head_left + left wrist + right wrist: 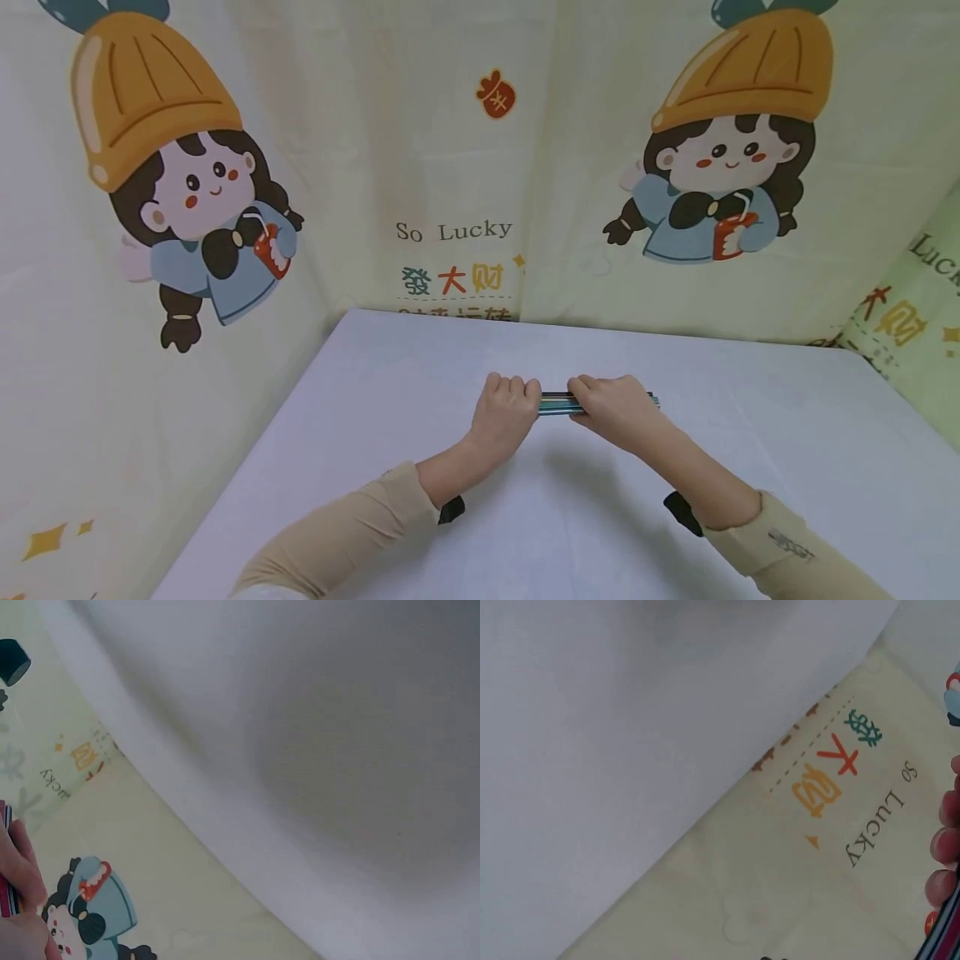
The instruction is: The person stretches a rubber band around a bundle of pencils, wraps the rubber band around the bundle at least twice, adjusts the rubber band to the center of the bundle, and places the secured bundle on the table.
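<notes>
A bundle of slim, long sticks (pixel 560 404) in teal, dark and pale stripes is held level above the table, side to side. My left hand (pixel 507 418) grips its left end with curled fingers. Further right, my right hand (pixel 617 410) is wrapped round the bundle, and a short end sticks out past it. Between the hands a short stretch of the sticks shows. In the left wrist view, pink and dark sticks (pixel 10 900) lie between thumb and fingers at the left edge. Curled fingertips (pixel 941 888) touch the striped bundle (pixel 943 937) in the right wrist view.
A white-covered table (pixel 420 358) spreads beneath both hands, with their shadows on it. Behind it and at the sides hangs a pale curtain (pixel 442 158) printed with cartoon figures and lettering. Beige sleeves (pixel 352 525) cover both forearms, and dark wrist devices (pixel 452 509) hang below the wrists.
</notes>
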A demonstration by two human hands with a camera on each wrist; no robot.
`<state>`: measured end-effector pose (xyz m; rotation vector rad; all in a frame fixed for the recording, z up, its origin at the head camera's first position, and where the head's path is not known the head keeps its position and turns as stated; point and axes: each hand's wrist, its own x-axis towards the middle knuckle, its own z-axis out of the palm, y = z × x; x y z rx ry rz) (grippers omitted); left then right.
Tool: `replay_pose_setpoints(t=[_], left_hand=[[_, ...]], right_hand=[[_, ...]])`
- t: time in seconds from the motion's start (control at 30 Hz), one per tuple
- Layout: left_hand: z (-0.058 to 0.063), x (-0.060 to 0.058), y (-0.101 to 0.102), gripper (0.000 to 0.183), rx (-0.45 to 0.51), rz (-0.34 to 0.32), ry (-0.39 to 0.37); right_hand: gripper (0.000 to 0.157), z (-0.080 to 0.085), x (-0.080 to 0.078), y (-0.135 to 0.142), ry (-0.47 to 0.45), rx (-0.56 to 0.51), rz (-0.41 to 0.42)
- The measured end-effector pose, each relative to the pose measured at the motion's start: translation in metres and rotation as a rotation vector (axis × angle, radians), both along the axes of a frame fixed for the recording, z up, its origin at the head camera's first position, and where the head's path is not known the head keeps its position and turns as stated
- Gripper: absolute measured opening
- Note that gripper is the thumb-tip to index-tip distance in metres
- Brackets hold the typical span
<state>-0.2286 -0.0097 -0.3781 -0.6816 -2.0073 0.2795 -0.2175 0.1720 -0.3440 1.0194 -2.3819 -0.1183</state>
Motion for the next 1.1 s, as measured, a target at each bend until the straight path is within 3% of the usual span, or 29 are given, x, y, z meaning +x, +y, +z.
replay_pose_setpoints(t=[0.17,0.37,0.5,0.63,1.1], left_hand=[[0.003,0.000,0.005,0.023,-0.028,-0.024,0.012],[0.010,-0.004,-0.004,0.024,-0.015,0.027,-0.038],[0.010,-0.005,-0.010,0.025,-0.023,0.023,-0.033],[0.008,-0.004,-0.009,0.024,-0.042,0.018,-0.025],[-0.002,-0.003,-0.004,0.028,-0.001,0.012,0.027]], right_hand=[[0.032,0.000,0.000,-0.009,-0.007,0.006,-0.013],[0.033,0.009,-0.003,0.004,-0.098,-0.109,-0.058],[0.027,0.010,-0.005,0.007,-0.134,-0.110,0.016],[0.026,0.005,-0.005,0.004,-0.111,-0.102,0.060],[0.040,-0.006,-0.002,-0.001,-0.013,-0.062,-0.031]])
